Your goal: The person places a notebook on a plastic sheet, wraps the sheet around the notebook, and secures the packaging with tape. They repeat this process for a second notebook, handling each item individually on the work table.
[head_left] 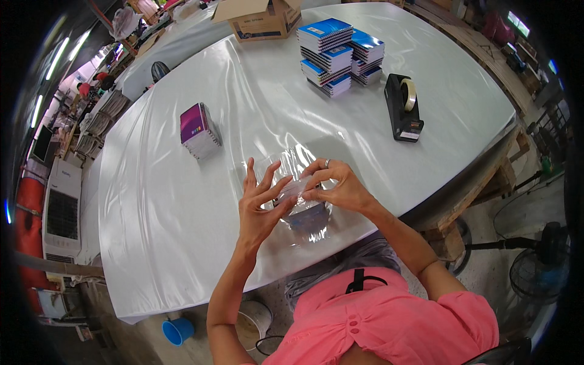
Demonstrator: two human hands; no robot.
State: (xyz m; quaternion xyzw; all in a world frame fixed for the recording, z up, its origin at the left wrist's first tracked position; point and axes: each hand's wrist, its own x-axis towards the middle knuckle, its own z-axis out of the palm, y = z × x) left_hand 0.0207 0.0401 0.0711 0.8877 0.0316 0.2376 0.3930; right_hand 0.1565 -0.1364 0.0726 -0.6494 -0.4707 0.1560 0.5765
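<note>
Both hands — left hand [258, 204], right hand [337, 185] — pinch a clear bag [301, 204] around what looks like a small notebook bundle at the table [182, 243] edge; the notebook stacks [340, 55] remain unwrapped.

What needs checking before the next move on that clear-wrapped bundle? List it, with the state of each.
1. Both hands on the clear-wrapped bundle: ok, left hand and right hand touch it.
2. Bundle resting on the white table: ok.
3. Wrap fully closed: cannot tell, glare hides the folds.
4. Tape dispenser on the table, to the right: ok.
5. Tape strip ready on a finger: cannot tell.
6. Purple stack apart from the hands: ok.
</note>
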